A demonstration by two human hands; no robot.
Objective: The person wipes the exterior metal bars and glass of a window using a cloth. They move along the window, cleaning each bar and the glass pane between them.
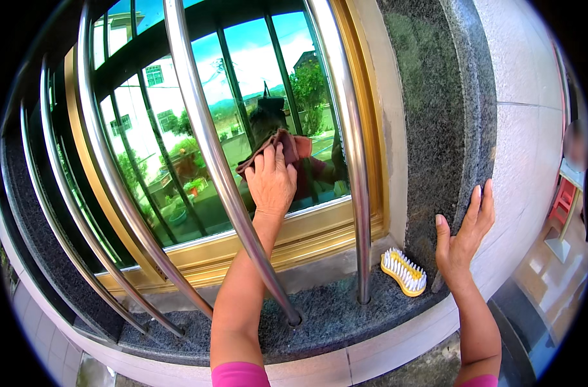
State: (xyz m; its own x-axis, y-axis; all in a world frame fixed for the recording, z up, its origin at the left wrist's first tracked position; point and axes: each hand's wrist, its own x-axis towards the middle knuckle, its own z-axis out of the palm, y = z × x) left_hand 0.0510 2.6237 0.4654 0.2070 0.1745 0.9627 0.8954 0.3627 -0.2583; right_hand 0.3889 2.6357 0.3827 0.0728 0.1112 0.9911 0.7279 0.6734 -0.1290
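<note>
My left hand (pixel 273 181) reaches between two steel window bars and presses a brown cloth (pixel 288 145) against a reflective window pane (pixel 216 145). The cloth is bunched under my fingers, with one reddish corner folded out to the right. My right hand (pixel 468 232) rests with fingers apart on the edge of the dark granite window surround (pixel 434 121) and holds nothing. Below and left of that hand, a yellow scrubbing brush (pixel 404 272) lies on the granite sill (pixel 330 309), its white bristles facing up.
Upright steel bars (pixel 211 140) stand in front of the glass, and one bar (pixel 347 145) rises right of my left forearm. A gold-coloured metal frame (pixel 323 230) borders the pane. Pale wall tiles (pixel 521 135) lie to the right, where a person (pixel 578 145) is near a red stool (pixel 562 199).
</note>
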